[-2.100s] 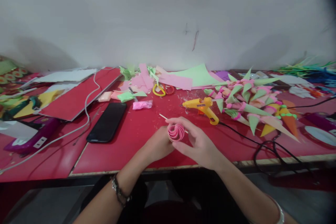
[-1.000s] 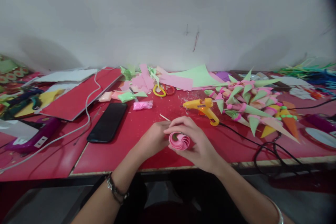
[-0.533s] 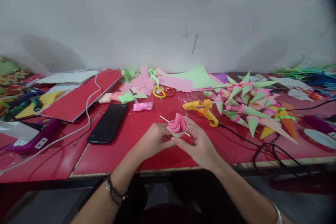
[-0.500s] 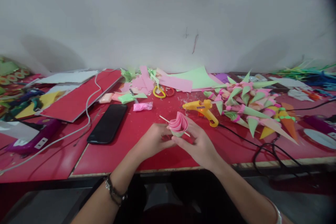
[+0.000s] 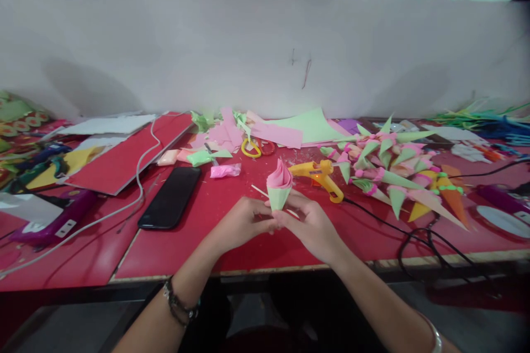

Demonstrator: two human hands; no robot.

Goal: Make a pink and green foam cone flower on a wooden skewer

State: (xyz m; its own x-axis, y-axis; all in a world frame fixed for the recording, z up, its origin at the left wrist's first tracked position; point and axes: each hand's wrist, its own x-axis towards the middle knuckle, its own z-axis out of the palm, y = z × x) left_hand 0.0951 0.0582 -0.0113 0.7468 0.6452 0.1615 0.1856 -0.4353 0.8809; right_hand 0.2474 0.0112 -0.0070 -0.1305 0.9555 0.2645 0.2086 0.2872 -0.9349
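A paper flower (image 5: pixel 280 183), a rolled pink paper swirl set in a pale green paper cone, stands upright between my hands above the table. My right hand (image 5: pixel 308 226) pinches the lower part of the cone from the right. From the left, my left hand (image 5: pixel 248 223) closes at the cone's base, its fingertips partly hidden. A thin pale stick (image 5: pixel 259 191) slants behind the cone, one end showing on each side; which fingers grip it I cannot tell. Just beyond the right hand lies a yellow glue gun (image 5: pixel 325 176) with an orange light on.
On the red table (image 5: pixel 174 253) lie a black phone (image 5: pixel 169 198), small clay packets (image 5: pixel 226 170), scissors (image 5: pixel 250 147) and paper scraps (image 5: pixel 277 132). A pile of paper cone flowers (image 5: pixel 385 160) sits to the right, with a black cable (image 5: pixel 381 218) near it. A white partition (image 5: pixel 186 55) stands behind.
The paper flower has tipped upright, so its green cone now faces me; before, its pink top pointed more toward me. Both hands stay nearly in place. The view has tilted up slightly.
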